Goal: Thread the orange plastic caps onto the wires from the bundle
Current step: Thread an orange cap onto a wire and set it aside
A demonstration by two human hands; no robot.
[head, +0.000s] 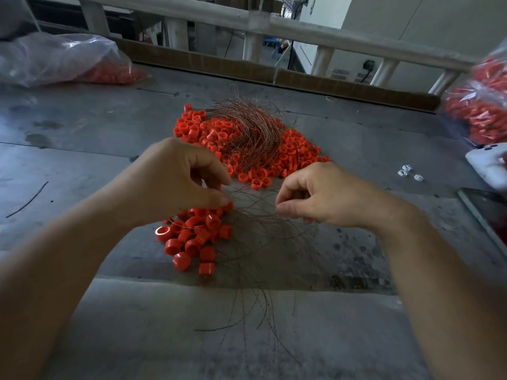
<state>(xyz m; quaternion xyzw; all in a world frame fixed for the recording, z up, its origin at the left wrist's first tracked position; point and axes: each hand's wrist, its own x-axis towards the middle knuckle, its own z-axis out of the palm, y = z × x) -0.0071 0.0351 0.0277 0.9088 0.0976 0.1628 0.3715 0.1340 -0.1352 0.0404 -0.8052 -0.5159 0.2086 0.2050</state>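
Note:
A heap of loose orange caps lies in the middle of the grey table, with a bundle of thin copper wires curled on top of it. A second cluster of orange caps, strung on wires, lies nearer to me, its wires fanning toward the table's front edge. My left hand hovers over this cluster, thumb and fingers curled, pinching an orange cap at the thumb tip. My right hand pinches a thin wire between thumb and forefinger, a hand's width right of the left.
Clear plastic bags of orange caps sit at the far left and the right edge. A white device and a dark tablet lie at the right. Small white bits and a stray wire rest on the table. A wooden railing runs behind.

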